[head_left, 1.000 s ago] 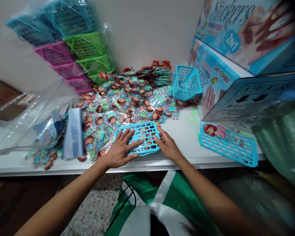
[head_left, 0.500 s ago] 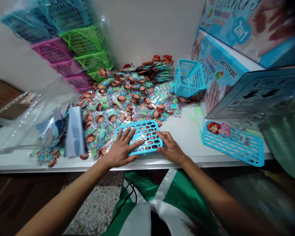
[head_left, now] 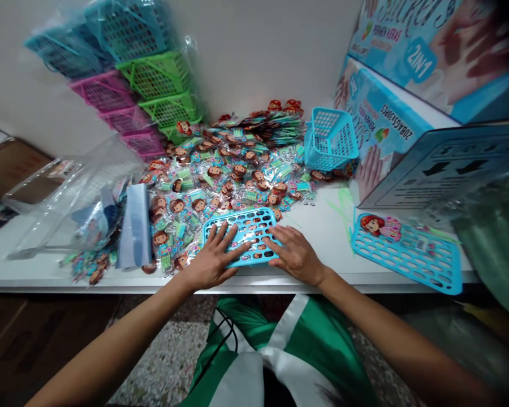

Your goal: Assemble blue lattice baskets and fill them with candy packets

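A light blue plastic lid or panel with oval holes [head_left: 258, 225] lies near the front edge of the table. My left hand [head_left: 217, 254] rests on its left part, fingers spread and palm down. My right hand [head_left: 296, 254] lies over its right edge with the fingers stretched out. Dark and reddish shapes show through the holes, but what is beneath cannot be made out. Small clear packets with cartoon doll heads and green sticks [head_left: 237, 175] spread out behind and to the left of the panel.
Stacked blue, pink and green baskets [head_left: 161, 73] stand at the back left. A blue basket [head_left: 331, 138] sits beside printed cartons [head_left: 385, 130]. Another perforated blue panel [head_left: 407, 260] lies at right with a doll packet on it. Clear plastic [head_left: 55, 215] and folded bluish film [head_left: 134, 226] lie left.
My right hand has shifted from gripping the panel's right edge to lying flatter over it, fingers extended. My left hand stays on the panel. The whole view has shifted slightly.
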A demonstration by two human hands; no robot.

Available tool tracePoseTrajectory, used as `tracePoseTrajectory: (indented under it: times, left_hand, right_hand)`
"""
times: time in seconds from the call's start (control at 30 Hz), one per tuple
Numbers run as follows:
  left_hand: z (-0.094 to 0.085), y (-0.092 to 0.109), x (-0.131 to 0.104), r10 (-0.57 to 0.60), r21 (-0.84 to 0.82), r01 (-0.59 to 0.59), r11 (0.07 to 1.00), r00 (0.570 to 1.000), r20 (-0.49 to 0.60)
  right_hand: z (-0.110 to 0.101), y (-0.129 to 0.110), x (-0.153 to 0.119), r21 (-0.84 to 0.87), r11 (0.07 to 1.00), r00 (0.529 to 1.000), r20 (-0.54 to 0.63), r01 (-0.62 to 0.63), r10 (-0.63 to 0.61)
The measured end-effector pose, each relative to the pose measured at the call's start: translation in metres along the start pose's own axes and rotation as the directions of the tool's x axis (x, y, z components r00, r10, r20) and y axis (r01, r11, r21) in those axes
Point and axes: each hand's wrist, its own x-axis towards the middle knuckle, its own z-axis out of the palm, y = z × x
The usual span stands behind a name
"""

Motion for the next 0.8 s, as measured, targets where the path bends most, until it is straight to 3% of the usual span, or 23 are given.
tracePoseTrajectory:
  times: [0.1,0.17,0.37,0.47,0.6,0.8]
  left_hand:
    - [0.000,0.001,0.000,-0.006,-0.005,0.006,1.000,1.000,0.003]
    - [0.000,0.001,0.001,-0.011,-0.008,0.011,1.000,1.000,0.003]
    - [-0.003,-0.001,0.001,-0.026,-0.019,0.026,0.999,0.999,0.030]
    - [-0.005,-0.001,0.004,-0.105,-0.055,0.106,0.993,0.994,0.019]
    - [-0.002,0.002,0.008,-0.217,-0.028,0.216,0.976,0.975,-0.039]
    - [0.000,0.002,0.012,-0.219,0.021,0.219,0.976,0.976,-0.006]
  right_hand:
    - [0.002,0.007,0.005,0.043,0.984,0.985,-0.022,0.175,-0.174]
    - [0.008,0.011,0.005,0.041,0.976,0.974,-0.076,0.216,-0.213]
    - [0.022,0.011,-0.002,0.044,0.993,0.991,-0.081,0.113,-0.109]
    - [0.023,0.008,-0.002,0.041,0.995,0.991,-0.106,0.091,-0.086]
    - [0.023,0.007,-0.002,0.018,0.991,0.977,-0.170,0.135,-0.130]
    - [0.011,0.000,0.007,0.111,0.992,0.987,-0.155,0.064,-0.046]
